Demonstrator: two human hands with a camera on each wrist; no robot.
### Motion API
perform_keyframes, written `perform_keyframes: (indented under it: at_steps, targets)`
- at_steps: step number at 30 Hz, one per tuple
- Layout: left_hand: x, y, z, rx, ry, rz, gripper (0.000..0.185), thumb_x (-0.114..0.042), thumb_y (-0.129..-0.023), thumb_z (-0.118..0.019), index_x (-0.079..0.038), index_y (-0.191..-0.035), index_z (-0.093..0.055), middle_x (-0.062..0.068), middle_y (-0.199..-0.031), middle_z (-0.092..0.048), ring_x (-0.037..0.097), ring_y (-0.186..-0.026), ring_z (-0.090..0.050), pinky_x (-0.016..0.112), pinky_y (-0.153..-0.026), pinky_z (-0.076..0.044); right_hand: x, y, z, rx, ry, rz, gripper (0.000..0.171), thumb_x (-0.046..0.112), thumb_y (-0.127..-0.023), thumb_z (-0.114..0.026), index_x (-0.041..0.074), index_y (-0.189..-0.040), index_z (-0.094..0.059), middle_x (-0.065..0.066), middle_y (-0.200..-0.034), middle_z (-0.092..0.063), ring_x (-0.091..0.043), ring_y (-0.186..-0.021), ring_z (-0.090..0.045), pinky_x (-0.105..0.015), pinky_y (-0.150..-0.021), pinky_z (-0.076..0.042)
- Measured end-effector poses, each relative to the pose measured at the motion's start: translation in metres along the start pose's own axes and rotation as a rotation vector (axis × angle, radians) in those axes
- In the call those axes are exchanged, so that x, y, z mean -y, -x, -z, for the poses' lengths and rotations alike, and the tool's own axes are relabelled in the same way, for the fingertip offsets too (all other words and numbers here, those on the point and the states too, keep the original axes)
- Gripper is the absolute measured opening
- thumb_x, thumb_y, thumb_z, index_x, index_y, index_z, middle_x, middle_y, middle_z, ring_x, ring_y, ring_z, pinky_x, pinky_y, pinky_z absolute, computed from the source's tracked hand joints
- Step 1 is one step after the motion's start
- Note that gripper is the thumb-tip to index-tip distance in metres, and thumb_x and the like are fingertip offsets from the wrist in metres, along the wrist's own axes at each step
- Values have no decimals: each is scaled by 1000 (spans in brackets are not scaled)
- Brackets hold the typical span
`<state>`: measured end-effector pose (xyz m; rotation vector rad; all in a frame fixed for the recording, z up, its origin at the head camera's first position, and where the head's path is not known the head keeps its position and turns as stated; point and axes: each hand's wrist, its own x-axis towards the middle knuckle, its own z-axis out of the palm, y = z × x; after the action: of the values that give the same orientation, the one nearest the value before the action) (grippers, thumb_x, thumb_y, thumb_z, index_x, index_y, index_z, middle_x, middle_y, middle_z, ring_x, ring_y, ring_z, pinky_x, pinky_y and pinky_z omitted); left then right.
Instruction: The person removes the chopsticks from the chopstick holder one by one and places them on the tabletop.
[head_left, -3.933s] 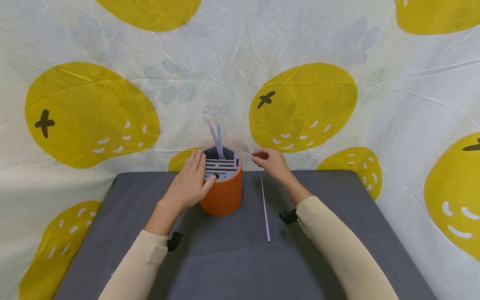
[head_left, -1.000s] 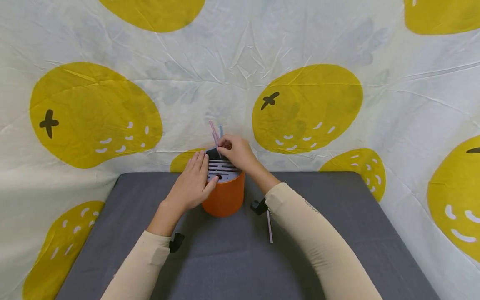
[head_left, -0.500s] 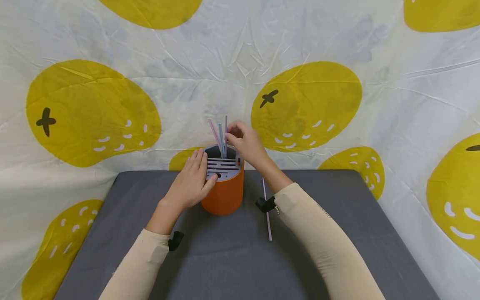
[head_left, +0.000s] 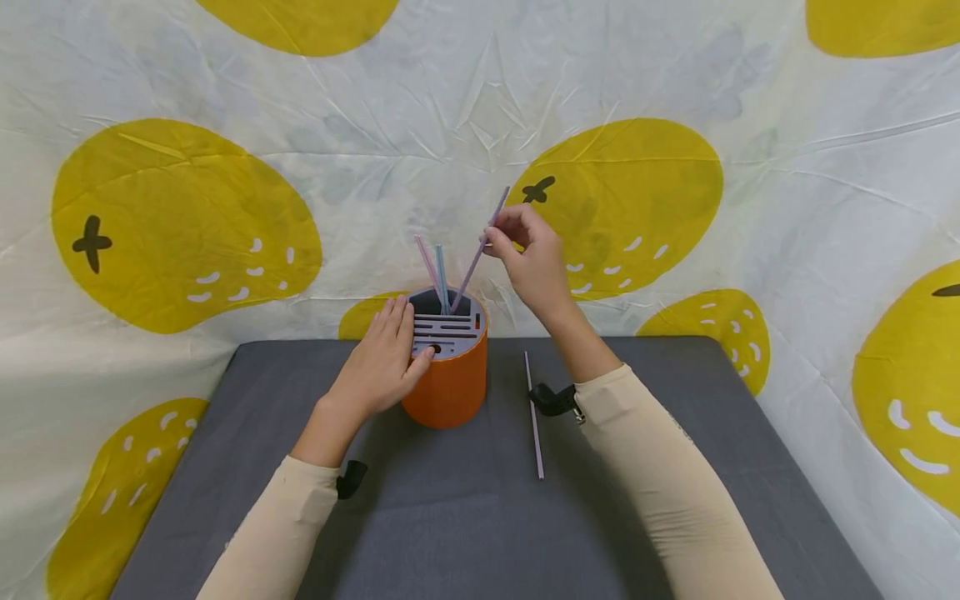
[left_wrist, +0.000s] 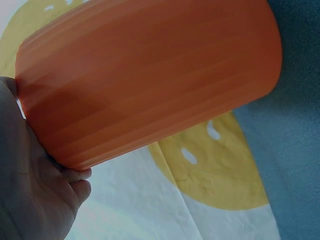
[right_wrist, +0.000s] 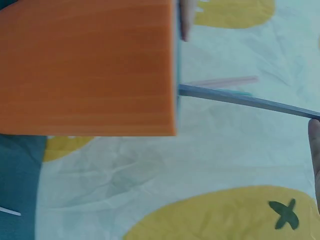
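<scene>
A round orange knife and utensil holder (head_left: 444, 393) stands upright on the table, its grey top (head_left: 442, 337) cut with slots. My left hand (head_left: 375, 360) rests on the left side of its rim, fingers straight and thumb across the front. Up to the right of the holder, my right hand (head_left: 534, 254) pinches a purple chopstick (head_left: 474, 265) near its upper end. That chopstick tilts right, and its lower end is inside the back compartment. Pink chopsticks (head_left: 430, 265) and blue chopsticks (head_left: 441, 271) lean in the same compartment. In the right wrist view, the held chopstick (right_wrist: 240, 98) extends from the holder's top.
Another purple chopstick (head_left: 535, 433) lies on the dark grey table (head_left: 450, 525), right of the holder and partly behind the right wrist's black camera (head_left: 551, 400). A white cloth with yellow fruit prints (head_left: 360, 208) hangs close behind the table.
My right hand, beside the holder at first, reached into the back compartment and has since drawn the purple chopstick up and to the right. The left hand stays in place.
</scene>
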<state>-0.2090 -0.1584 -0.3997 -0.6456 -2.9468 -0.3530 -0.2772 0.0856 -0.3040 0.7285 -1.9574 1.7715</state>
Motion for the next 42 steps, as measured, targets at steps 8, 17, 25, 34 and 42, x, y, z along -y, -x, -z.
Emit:
perform_keyframes:
  at_steps: [8, 17, 25, 34, 42]
  targets:
    - [1, 0, -1, -8, -1, -2, 81, -51, -109, -33, 6, -163, -14, 23, -172, -8, 38, -161, -3, 50, -131, -9, 16, 0, 31, -136, -138, 13, 9, -2, -99, -64, -3, -107, -60, -11, -100, -63, -22, -93, -71, -30, -83, -63]
    - [2, -1, -1, -2, 2, -3, 82, -53, -109, -32, 6, -163, -14, 20, -173, -3, 39, -161, -3, 51, -131, -9, 23, 8, 78, -214, -147, -10, 9, 3, -99, -67, 4, -106, -63, -12, -100, -61, -25, -94, -71, -29, -82, -63]
    - [2, -1, 1, -1, 9, -6, 81, -51, -109, -33, 6, -163, -14, 21, -173, -3, 38, -161, -1, 50, -131, -8, 5, 21, 98, -182, -28, -87, 7, 4, -99, -66, 1, -104, -62, -11, -99, -63, -21, -90, -73, -25, -80, -63]
    - [1, -1, 1, 6, 3, -3, 81, -50, -109, -33, 6, -163, -13, 21, -173, -3, 38, -161, -1, 50, -132, -8, -40, 46, 118, -82, 176, -244, 19, 7, -102, -63, -5, -115, -59, -11, -102, -64, -10, -85, -73, -22, -79, -62]
    - [2, -2, 2, 4, -4, -3, 81, -50, -109, -33, 6, -163, -14, 22, -173, -5, 38, -161, -2, 50, -131, -8, -76, 72, 124, 40, 334, -406, 29, 15, -104, -62, -8, -122, -59, -24, -108, -64, -9, -83, -71, -18, -74, -61]
